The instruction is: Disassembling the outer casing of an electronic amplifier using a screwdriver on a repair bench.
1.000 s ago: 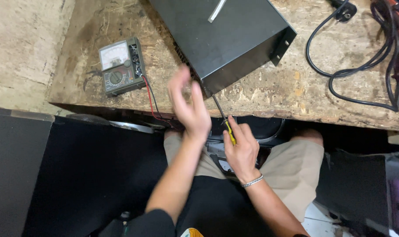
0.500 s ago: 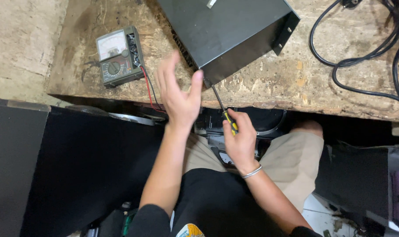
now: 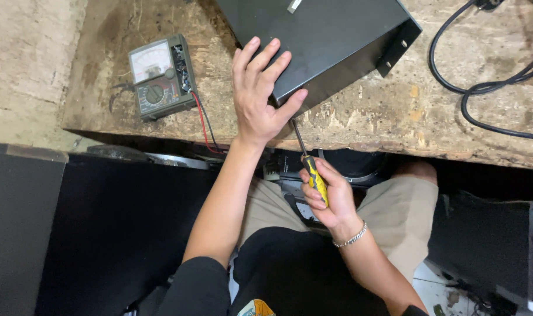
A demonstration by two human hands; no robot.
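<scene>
Tabletop [image 3: 360, 126]: rough worn wood, chipped & stained, fills upper part of frame; near edge runs left to right approx across the middle. Darker stain at upper left. On it, upper left: analog multimeter [image 3: 159, 77], green-grey case w/ white dial face & round selector knob, lying flat, tilted a bit. Red & black leads [image 3: 203, 124] run from its right side down over the tabletop edge. Top centre: black metal box [image 3: 331, 41], set at an angle, one corner near the front edge. Upper right: black cable [image 3: 483, 88], looped on the wood, well apart from the multimeter.
</scene>
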